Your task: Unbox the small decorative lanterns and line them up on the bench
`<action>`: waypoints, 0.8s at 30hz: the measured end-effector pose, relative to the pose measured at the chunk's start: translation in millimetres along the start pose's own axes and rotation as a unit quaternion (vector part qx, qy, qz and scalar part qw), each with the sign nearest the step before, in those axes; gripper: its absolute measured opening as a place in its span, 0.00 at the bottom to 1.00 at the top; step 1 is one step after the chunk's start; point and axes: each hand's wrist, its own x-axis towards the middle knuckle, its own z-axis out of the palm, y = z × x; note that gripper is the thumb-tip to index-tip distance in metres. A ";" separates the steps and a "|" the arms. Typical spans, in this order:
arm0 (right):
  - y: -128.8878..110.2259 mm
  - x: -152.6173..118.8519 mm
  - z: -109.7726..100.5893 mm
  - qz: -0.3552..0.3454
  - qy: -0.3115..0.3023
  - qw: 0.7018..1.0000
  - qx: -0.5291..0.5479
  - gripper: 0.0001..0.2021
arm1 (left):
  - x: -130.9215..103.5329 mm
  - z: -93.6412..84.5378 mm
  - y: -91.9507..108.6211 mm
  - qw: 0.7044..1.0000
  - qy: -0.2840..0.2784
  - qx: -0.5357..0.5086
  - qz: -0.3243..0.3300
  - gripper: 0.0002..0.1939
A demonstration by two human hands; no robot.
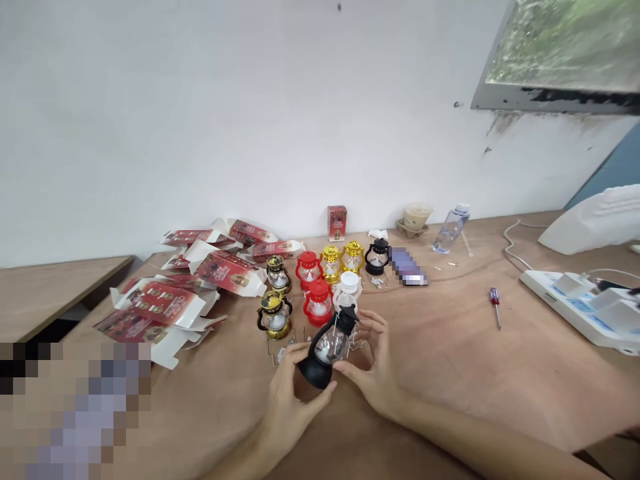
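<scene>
A small black lantern [320, 363] with a clear globe is tilted to the right between my hands, above the table. My left hand [293, 393] is closed around its base, thumb at the front. My right hand [375, 360] grips its side, with the thumb against the globe's lower part and the fingers partly hidden behind. Just beyond stand a red lantern [319, 303] and a white lantern [347, 288]. Farther back are another red lantern [309, 269], gold lanterns [353, 257] and a second black lantern [377, 258]. Bronze-coloured lanterns [276, 317] stand to the left.
Opened red cartons [230, 270] lie piled at the left. An upright red box [337, 223] stands near the wall. Toward the right are a phone [407, 267], a cup [417, 217], a tilted bottle [451, 230], a screwdriver [495, 307] and a power strip [575, 307]. Bent wires lie by the lanterns.
</scene>
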 end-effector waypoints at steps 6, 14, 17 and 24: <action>-3.5 0.0 -6.8 -0.142 -0.007 0.979 -0.145 0.02 | 2.0 1.2 -4.2 0.999 0.014 0.003 0.040 0.18; -6.1 -1.2 -13.6 -0.189 0.001 0.956 -0.225 0.01 | 1.0 2.6 -9.8 0.999 0.012 -0.031 -0.009 0.19; 0.5 6.9 -19.9 -0.167 0.049 0.961 -0.216 0.02 | 3.5 0.9 -9.4 0.998 0.028 -0.041 -0.025 0.18; 19.6 29.0 -23.6 0.098 -0.001 0.994 -0.048 0.11 | 2.4 -0.3 -7.5 0.993 0.018 -0.114 -0.006 0.16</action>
